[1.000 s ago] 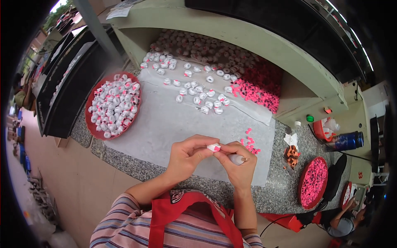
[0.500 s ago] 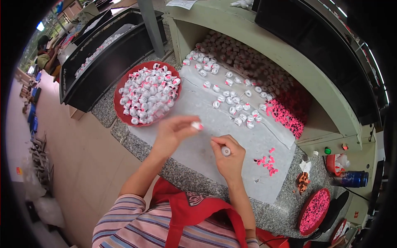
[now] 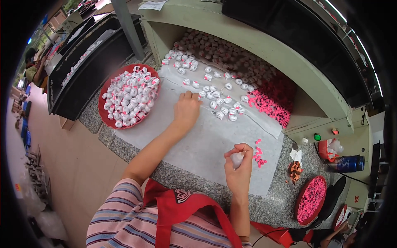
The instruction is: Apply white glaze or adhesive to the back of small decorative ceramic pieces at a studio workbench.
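My left hand (image 3: pixel 187 110) reaches over the white sheet (image 3: pixel 194 146) to the near edge of the loose white pieces (image 3: pixel 216 94), small rounded parts with dark and pink marks. Its fingers are curled down and their tips are hidden; whatever they hold cannot be made out. My right hand (image 3: pixel 240 167) is wrapped round a small white squeeze bottle (image 3: pixel 237 159), its tip near thumb and forefinger. Just right of this hand lie small pink pieces (image 3: pixel 259 153). On the left, a red scalloped bowl (image 3: pixel 104 116) is heaped with similar white pieces.
A pale green cabinet (image 3: pixel 331 99) arches over a heap of white pieces and a pile of pink ones (image 3: pixel 271 108). Black bins (image 3: pixel 89 68) stand far left. Rightward are a red bowl of pink pieces (image 3: pixel 311 201), a blue can (image 3: pixel 349 163) and orange-brown scraps (image 3: pixel 294 170).
My left hand has moved away from me to the loose pieces; the white-and-pink piece it held no longer shows. My right hand has shifted right with the bottle, towards the pink pieces.
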Demonstrator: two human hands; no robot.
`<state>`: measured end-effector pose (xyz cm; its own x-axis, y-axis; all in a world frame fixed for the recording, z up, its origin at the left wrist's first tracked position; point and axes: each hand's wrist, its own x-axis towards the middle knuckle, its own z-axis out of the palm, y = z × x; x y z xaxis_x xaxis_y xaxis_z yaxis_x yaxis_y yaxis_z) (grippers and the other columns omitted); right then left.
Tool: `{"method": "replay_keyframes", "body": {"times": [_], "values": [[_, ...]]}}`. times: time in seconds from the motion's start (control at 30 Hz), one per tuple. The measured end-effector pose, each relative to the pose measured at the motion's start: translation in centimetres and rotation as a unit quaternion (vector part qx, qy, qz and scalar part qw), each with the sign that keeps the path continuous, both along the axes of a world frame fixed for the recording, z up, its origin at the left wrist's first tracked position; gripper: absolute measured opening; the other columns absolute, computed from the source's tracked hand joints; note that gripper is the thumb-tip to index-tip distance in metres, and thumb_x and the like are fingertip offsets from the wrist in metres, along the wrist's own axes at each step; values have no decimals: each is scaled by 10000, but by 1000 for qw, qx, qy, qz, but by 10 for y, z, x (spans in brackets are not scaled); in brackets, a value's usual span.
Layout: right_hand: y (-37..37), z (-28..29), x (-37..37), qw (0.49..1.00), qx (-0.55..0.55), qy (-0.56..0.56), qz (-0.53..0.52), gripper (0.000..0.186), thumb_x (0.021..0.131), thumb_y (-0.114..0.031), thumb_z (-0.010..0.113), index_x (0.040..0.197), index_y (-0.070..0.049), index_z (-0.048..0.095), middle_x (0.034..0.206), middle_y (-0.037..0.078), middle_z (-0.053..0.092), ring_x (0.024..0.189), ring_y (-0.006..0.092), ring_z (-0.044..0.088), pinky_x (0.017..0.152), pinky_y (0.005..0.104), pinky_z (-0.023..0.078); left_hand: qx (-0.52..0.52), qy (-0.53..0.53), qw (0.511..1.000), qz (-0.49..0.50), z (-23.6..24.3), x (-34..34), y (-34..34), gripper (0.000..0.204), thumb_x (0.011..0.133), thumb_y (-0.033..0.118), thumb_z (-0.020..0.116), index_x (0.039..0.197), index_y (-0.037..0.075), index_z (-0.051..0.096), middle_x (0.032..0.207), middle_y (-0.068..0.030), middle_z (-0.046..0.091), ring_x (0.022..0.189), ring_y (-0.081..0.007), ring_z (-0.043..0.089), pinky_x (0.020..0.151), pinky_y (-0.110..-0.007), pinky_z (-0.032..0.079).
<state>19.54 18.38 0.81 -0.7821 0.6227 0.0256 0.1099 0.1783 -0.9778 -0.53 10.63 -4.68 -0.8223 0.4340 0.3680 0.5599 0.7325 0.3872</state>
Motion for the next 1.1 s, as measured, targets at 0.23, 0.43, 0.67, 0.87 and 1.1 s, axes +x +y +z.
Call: {"method": "replay_keyframes", "body": {"times": [0.23, 0.43, 0.67, 0.87, 1.1], "values": [[9, 36, 28, 984, -115, 111, -81, 319, 710, 21, 593, 992, -3, 445, 828, 85, 531, 715, 147, 548, 660, 229, 436, 432, -578, 653, -230, 65, 70, -14, 253, 800, -11, 563, 1049, -54, 538, 1042, -93, 544, 940, -192, 572, 780, -293, 494], [5, 40, 52, 955, 161, 198, -148, 298, 650, -71, 668, 906, 24, 548, 806, 128, 614, 682, 167, 599, 618, 258, 477, 404, -436, 748, -294, 88, 114, -8, 356, 737, -128, 571, 1082, -59, 514, 1055, -134, 527, 933, -193, 571, 806, -296, 508], [-3, 44, 58, 963, 197, 148, -107, 218, 729, -118, 611, 885, 16, 540, 849, 107, 562, 742, 154, 533, 675, 259, 439, 397, -384, 784, -284, 91, 121, -9, 329, 734, -124, 580, 1049, -58, 511, 1025, -142, 534, 934, -198, 569, 790, -296, 522], [-1, 45, 56, 962, 205, 143, -109, 208, 730, -116, 616, 882, 10, 549, 832, 98, 572, 721, 149, 542, 653, 246, 441, 385, -358, 802, -283, 91, 121, -12, 302, 731, -117, 588, 1018, -45, 527, 1003, -137, 536, 927, -198, 572, 782, -291, 526], [-2, 50, 49, 963, 207, 152, -81, 173, 708, -90, 616, 846, 2, 567, 779, 113, 602, 686, 163, 576, 633, 258, 461, 379, -312, 818, -300, 88, 118, -14, 292, 725, -117, 593, 1003, -47, 540, 1007, -147, 538, 926, -202, 573, 780, -283, 526]]}}
